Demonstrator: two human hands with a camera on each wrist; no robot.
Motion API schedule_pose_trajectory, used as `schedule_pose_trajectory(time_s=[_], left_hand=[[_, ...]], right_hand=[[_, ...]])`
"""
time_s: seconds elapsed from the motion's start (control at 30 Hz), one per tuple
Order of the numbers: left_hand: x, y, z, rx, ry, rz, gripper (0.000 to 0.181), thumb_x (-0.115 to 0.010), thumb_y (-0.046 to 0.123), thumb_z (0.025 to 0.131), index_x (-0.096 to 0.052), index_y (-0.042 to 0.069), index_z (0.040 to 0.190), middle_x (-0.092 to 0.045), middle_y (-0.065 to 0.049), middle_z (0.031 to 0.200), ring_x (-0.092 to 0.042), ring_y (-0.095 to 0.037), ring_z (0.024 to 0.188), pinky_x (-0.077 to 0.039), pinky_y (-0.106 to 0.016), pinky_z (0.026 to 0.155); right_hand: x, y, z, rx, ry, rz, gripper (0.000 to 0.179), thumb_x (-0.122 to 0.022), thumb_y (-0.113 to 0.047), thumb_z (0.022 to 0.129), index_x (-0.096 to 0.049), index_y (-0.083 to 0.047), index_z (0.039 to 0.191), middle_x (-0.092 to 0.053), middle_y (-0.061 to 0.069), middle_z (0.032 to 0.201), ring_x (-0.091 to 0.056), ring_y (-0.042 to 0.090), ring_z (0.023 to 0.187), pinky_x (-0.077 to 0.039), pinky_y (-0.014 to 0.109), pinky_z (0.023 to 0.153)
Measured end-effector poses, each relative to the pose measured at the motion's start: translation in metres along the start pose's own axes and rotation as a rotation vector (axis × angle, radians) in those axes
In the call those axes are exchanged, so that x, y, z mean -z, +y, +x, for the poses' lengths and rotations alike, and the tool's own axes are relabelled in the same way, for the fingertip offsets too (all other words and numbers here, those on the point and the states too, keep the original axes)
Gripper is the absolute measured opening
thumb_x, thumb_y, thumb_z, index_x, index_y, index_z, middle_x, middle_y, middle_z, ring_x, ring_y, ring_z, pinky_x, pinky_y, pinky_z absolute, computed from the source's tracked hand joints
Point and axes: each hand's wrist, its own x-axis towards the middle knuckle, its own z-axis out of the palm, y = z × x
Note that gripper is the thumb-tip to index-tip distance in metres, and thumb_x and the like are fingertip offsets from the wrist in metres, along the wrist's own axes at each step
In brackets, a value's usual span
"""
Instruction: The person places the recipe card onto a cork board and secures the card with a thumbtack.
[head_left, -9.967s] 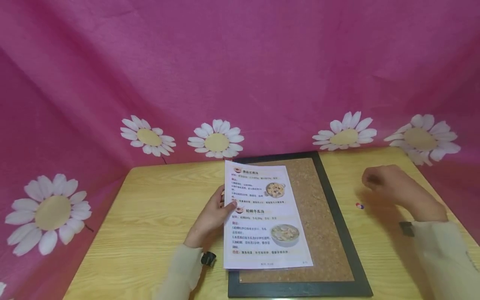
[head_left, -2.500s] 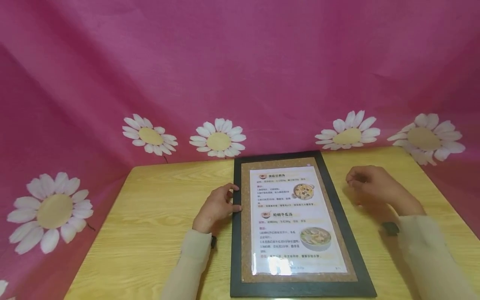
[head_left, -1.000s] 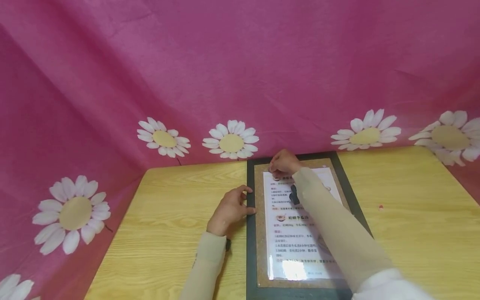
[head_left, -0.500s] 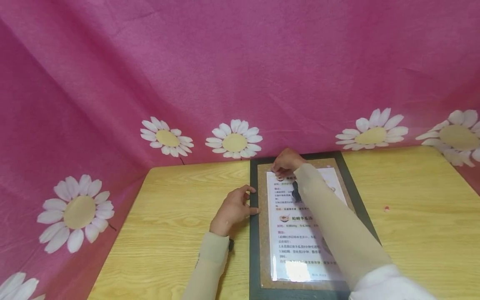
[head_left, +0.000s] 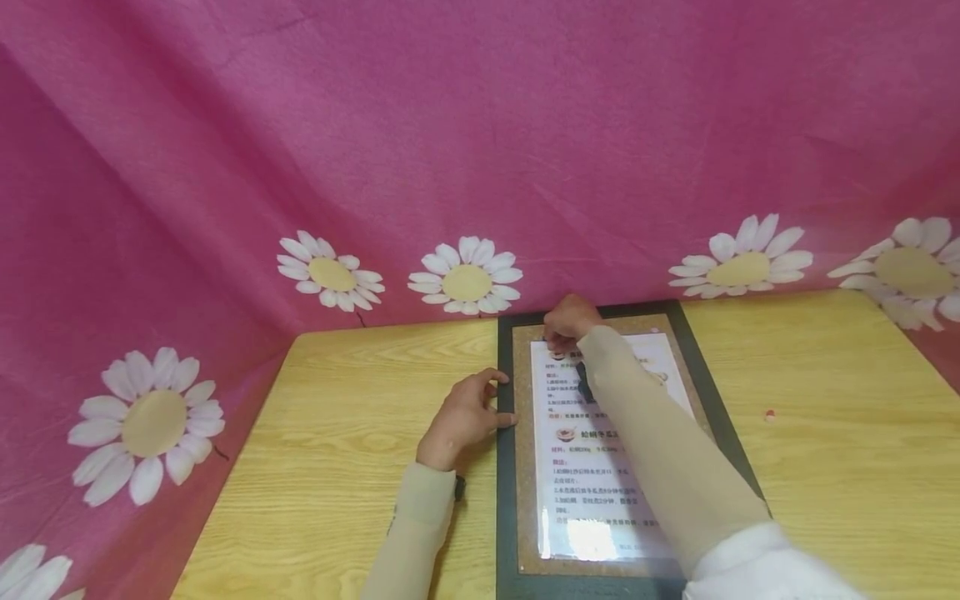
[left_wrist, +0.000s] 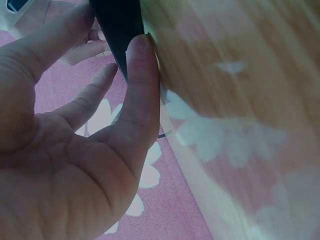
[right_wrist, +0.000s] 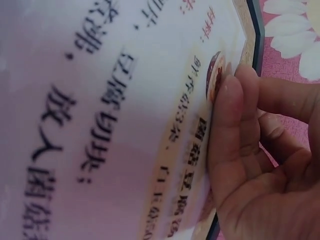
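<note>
A laminated recipe sheet (head_left: 581, 492) with soup pictures lies on a cork board (head_left: 527, 500) in a black frame (head_left: 506, 517). My left hand (head_left: 457, 421) rests against the frame's left side, thumb and forefinger tips at the edge; the left wrist view shows loosely bent fingers (left_wrist: 142, 90) against the black side. At the sheet's upper left corner, my right hand (head_left: 570, 321) pinches with thumb and fingertips. The right wrist view shows these fingertips (right_wrist: 230, 90) together at the corner, beside the little bowl picture; they hide the small tack. A pale pink tack (head_left: 655, 331) sits at the upper right corner.
Right of the board, a small red and pink tack (head_left: 770, 414) lies on the wooden table (head_left: 847, 400). A pink cloth (head_left: 480, 150) with daisies hangs behind and to the left. The right sleeve (head_left: 660, 442) crosses the board and covers part of the sheet.
The sheet, earlier in my left hand, lies on the board. My right hand has come from the tacks at the right to the sheet's upper left corner and barely moves in the last second.
</note>
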Motion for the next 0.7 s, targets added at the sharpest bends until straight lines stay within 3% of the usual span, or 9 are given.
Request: schedule_pose_trajectory(time_s=[0.17,0.37,0.53,0.6,0.7], left_hand=[[0.000,0.001,0.000,0.008,0.000,0.009,0.054,-0.083,0.023,0.076,-0.057,0.020,0.124,-0.060,-0.006,0.111,-0.053,-0.020,0.088,-0.045,-0.030,0.072],[-0.001,0.001,0.001,-0.005,-0.003,0.005,0.054,-0.083,0.023,0.076,-0.058,0.019,0.123,-0.060,-0.007,0.111,-0.053,-0.020,0.086,-0.044,-0.030,0.071],[-0.001,0.001,0.002,0.005,-0.011,-0.004,0.054,-0.083,0.023,0.076,-0.057,0.020,0.124,-0.060,-0.007,0.112,-0.053,-0.021,0.088,-0.046,-0.031,0.073],[0.000,0.001,0.002,0.003,-0.014,-0.003,0.054,-0.083,0.023,0.076,-0.057,0.020,0.124,-0.060,-0.006,0.113,-0.053,-0.021,0.088,-0.046,-0.031,0.074],[0.002,0.000,0.002,-0.001,-0.016,-0.007,0.054,-0.083,0.024,0.077,-0.057,0.020,0.124,-0.060,-0.007,0.113,-0.054,-0.021,0.089,-0.045,-0.031,0.073]], right_hand=[[-0.003,0.000,0.002,0.015,0.043,-0.075,0.012,-0.054,0.001,0.069,-0.061,-0.003,0.060,-0.056,0.002,0.048,-0.057,0.011,0.042,-0.052,0.027,0.047],[-0.003,0.007,-0.001,0.050,0.077,-0.055,0.013,-0.055,0.000,0.068,-0.060,-0.005,0.057,-0.056,0.000,0.047,-0.057,0.010,0.043,-0.051,0.027,0.046],[0.003,0.012,-0.014,0.146,-0.002,0.016,0.014,-0.058,-0.003,0.084,-0.068,0.006,0.087,-0.065,0.005,0.067,-0.063,0.012,0.060,-0.055,0.027,0.061],[0.008,0.009,-0.025,0.221,-0.005,-0.050,0.023,-0.058,-0.008,0.087,-0.067,0.006,0.104,-0.067,0.008,0.082,-0.062,0.014,0.072,-0.054,0.027,0.070],[0.020,0.004,-0.044,0.344,0.062,-0.157,0.028,-0.060,-0.014,0.087,-0.066,0.000,0.111,-0.067,0.012,0.097,-0.062,0.020,0.085,-0.049,0.029,0.077]])
